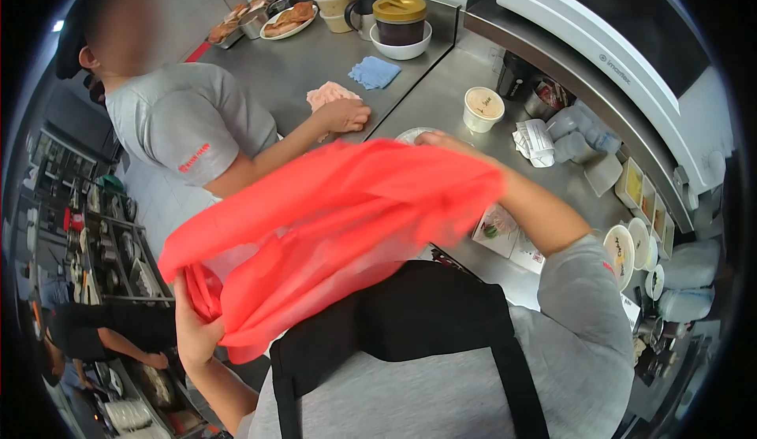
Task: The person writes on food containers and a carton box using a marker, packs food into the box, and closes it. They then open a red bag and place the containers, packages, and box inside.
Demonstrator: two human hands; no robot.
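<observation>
A large, translucent red plastic bag [339, 226] is spread in front of my chest. At its lower left end, my left hand [197, 329] grips the bunched plastic between thumb and fingers. My right hand [449, 143] reaches past the bag's upper right edge, close to a round, clear lid or dish [412, 135] on the steel counter. The bag lies across that wrist and hides most of the fingers, so their grip does not show. Beyond the bag, a co-worker's hand [347, 114] rests on a pink cloth [331, 94].
The co-worker [181, 116] stands at left along the steel counter [303, 61]. A blue cloth [374, 72], a lidded white tub [483, 109] and a gold-lidded container [399, 20] stand there. An appliance [631, 53] overhangs the right side. Another person [110, 329] bends at lower left.
</observation>
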